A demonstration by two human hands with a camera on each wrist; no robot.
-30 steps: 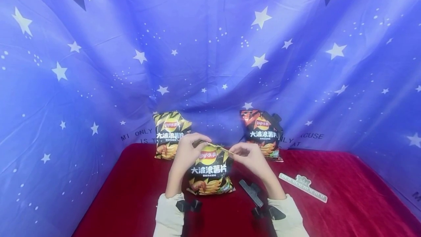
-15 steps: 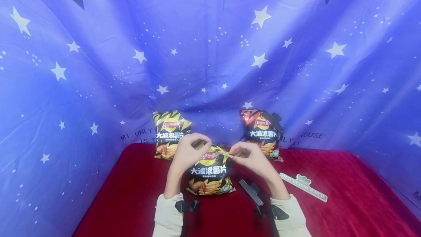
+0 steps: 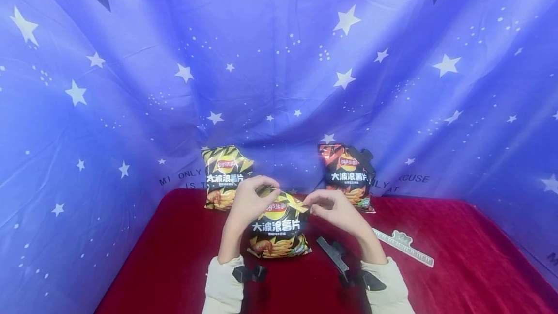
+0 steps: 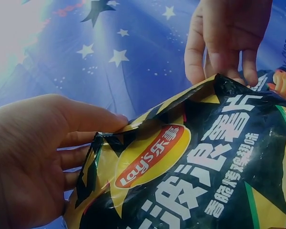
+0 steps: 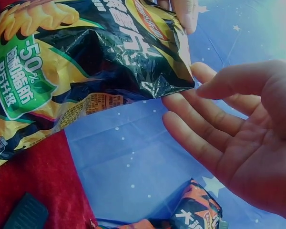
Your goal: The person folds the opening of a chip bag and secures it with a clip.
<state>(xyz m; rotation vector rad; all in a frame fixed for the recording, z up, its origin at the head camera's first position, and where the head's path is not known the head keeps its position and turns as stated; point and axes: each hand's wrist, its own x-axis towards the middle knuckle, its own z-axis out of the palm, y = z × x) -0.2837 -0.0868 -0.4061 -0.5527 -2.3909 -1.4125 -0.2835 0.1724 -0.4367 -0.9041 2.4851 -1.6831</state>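
A black-and-yellow bag of chips (image 3: 276, 227) stands on the red cloth in front of the person, its top edge folded over. At the top left corner of this bag, the left hand (image 3: 254, 198) pinches the fold, thumb in front and fingers behind, as the left wrist view shows. The right hand (image 3: 333, 207) is at the opposite top corner; in the right wrist view its thumb (image 5: 229, 83) and fingertips meet at that corner. A black clip (image 3: 333, 253) lies on the cloth just below the right hand.
Behind stand another yellow-and-black bag of chips (image 3: 222, 171) at left and a red-and-black one (image 3: 346, 171) at right, with a black clip (image 3: 362, 156) on its top corner. A pale clip (image 3: 403, 246) lies right of the right forearm. Blue star-printed fabric (image 3: 279, 62) surrounds the red cloth (image 3: 174, 256).
The bag's top edge on the right has tipped forward, showing more of its yellow strip. The right hand has shifted slightly, while the left hand stays nearly in place.
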